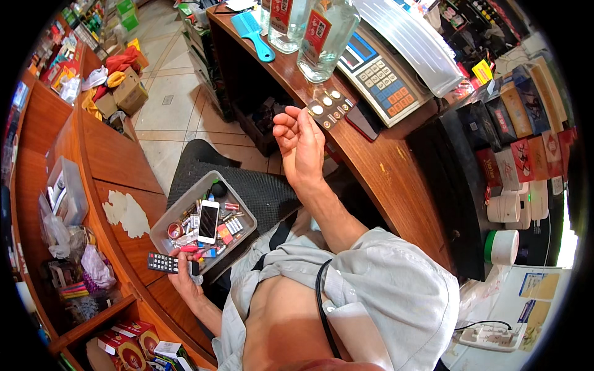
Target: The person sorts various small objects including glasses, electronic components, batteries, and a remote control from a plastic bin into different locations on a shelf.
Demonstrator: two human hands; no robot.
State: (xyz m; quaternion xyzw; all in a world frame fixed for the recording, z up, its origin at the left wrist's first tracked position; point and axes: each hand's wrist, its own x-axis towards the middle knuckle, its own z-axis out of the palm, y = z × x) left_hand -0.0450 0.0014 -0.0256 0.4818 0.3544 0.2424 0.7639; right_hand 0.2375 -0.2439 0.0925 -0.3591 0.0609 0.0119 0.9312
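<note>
My left hand (pixel 184 277) grips a black remote control (pixel 162 263), its buttons facing up, beside the near left corner of a translucent plastic tub (pixel 250 218). In the tub lie a white smartphone (pixel 208 221), several loose batteries (pixel 234 226), a roll of tape (pixel 175 230) and other small items. My right hand (pixel 301 143) is raised at the edge of the wooden desk (pixel 390 185), fingers loosely curled, with nothing visible in it. Its thumb side overlaps the corner of a card of button cells (pixel 330 109); whether they touch, I cannot tell.
The tub rests on a black mesh seat (pixel 274 190). On the desk are a dark phone (pixel 363 121), a weighing scale (pixel 378 76), two clear glass bottles (pixel 320 41) and a blue comb (pixel 254 37). A wooden cabinet (pixel 125 162) stands left, with cartons (pixel 132 90) beyond it.
</note>
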